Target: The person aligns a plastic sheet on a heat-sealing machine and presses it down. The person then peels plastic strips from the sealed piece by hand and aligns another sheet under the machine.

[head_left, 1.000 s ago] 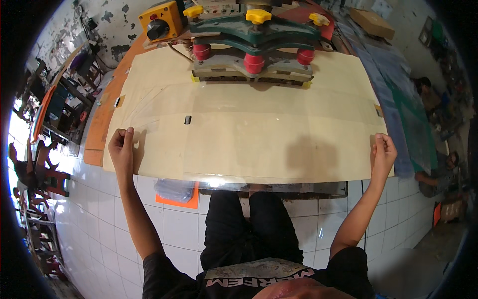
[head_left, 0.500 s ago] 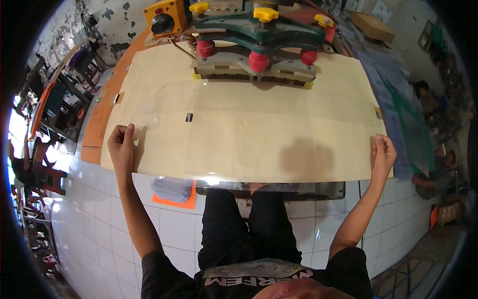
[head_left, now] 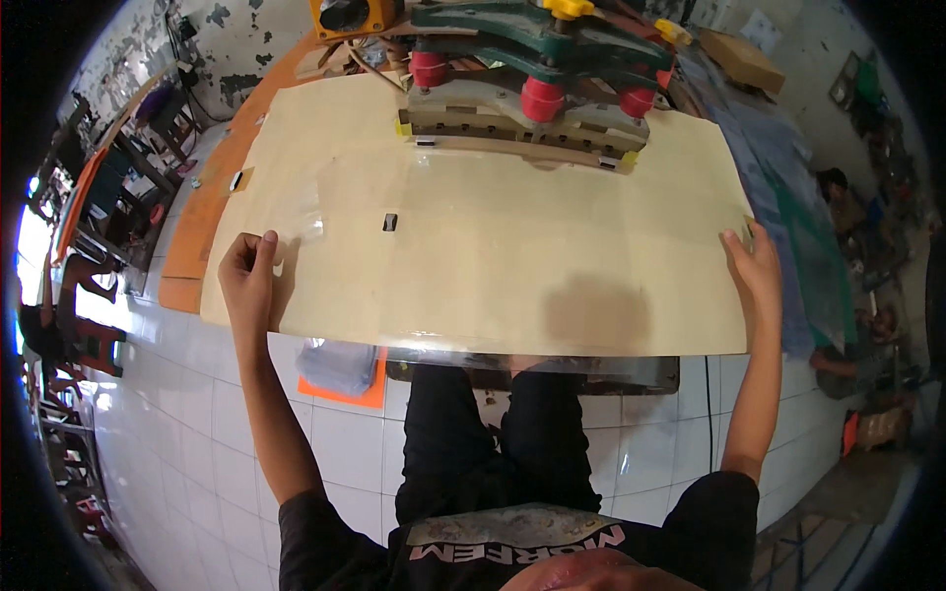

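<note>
A cream sheet (head_left: 473, 295) covers the worktable in front of me, and clear plastic film (head_left: 434, 352) glints along its front edge. My left hand (head_left: 249, 276) is closed at the left side of this surface, thumb against curled fingers. What it pinches, likely the thin film, cannot be made out. At the right edge my right hand (head_left: 757, 268) has thumb and fingers apart, with nothing visible between them. A small dark block (head_left: 390, 223) lies on the sheet left of centre. Beyond it stands a dark green press head (head_left: 493, 44) with red knobs (head_left: 542, 99) and a long bar (head_left: 522, 138).
A yellow box with a black dial (head_left: 347, 15) sits at the back left. Blue-tinted plastic sheeting (head_left: 778, 207) drapes along the table's right. Below the front edge are a plastic bundle (head_left: 337, 367) and an orange sheet (head_left: 370, 394). Another person's arm (head_left: 838, 365) shows far right.
My right hand has moved slightly away from me and its pinch has opened. My left hand stays closed near the same spot. The view has shifted a little.
</note>
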The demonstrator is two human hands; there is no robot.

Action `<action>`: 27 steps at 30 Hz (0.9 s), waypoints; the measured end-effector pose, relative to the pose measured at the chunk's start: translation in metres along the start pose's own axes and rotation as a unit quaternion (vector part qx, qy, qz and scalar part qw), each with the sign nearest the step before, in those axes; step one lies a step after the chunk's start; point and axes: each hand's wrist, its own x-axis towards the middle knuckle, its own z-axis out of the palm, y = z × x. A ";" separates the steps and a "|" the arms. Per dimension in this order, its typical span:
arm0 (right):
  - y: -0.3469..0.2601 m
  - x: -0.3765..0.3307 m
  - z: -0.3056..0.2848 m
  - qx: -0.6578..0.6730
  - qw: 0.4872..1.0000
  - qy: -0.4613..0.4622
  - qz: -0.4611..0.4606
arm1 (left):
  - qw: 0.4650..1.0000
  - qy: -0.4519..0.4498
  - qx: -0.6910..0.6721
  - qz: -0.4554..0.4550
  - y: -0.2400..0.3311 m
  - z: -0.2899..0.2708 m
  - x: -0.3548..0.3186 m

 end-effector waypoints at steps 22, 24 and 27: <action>0.018 0.025 0.019 -0.041 0.993 0.059 0.094 | 0.999 0.004 0.024 0.023 -0.010 0.000 0.002; 0.020 0.018 0.015 0.048 0.996 0.076 -0.018 | 0.999 0.001 0.026 0.019 -0.011 0.003 0.002; -0.069 -0.044 -0.014 0.087 0.972 0.133 -0.175 | 0.999 -0.002 0.032 0.009 -0.008 0.001 0.000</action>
